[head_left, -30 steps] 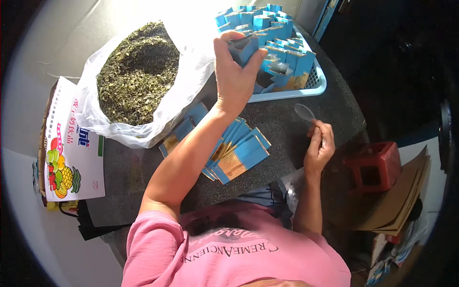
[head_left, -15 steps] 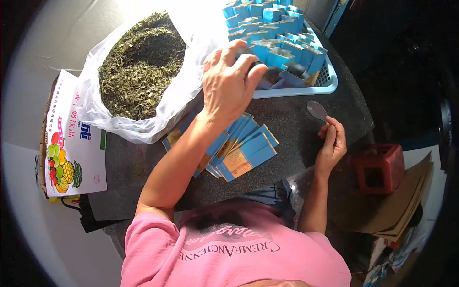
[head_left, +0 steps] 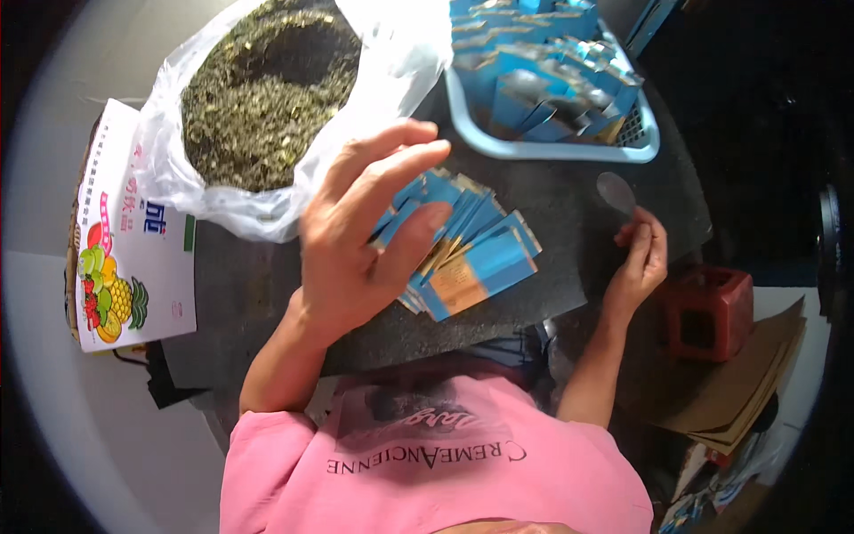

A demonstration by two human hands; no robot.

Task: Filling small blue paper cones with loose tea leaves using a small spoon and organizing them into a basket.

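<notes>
Over blue packets (head_left: pixel 467 254) | left hand (head_left: pixel 369 245) open (hovering) | right hand (head_left: pixel 640 258) holds spoon (head_left: pixel 616 191)

Around me: one dark round table (head_left: pixel 267 294), speckled top. Pale floor (head_left: pixel 53 427) to my left, brightly lit. One small red plastic stool (head_left: pixel 707 311) at my right, seat with a square hole. Brown cardboard sheets (head_left: pixel 738 383) stacked below it. My far right lies in deep shadow, details unreadable.
</notes>
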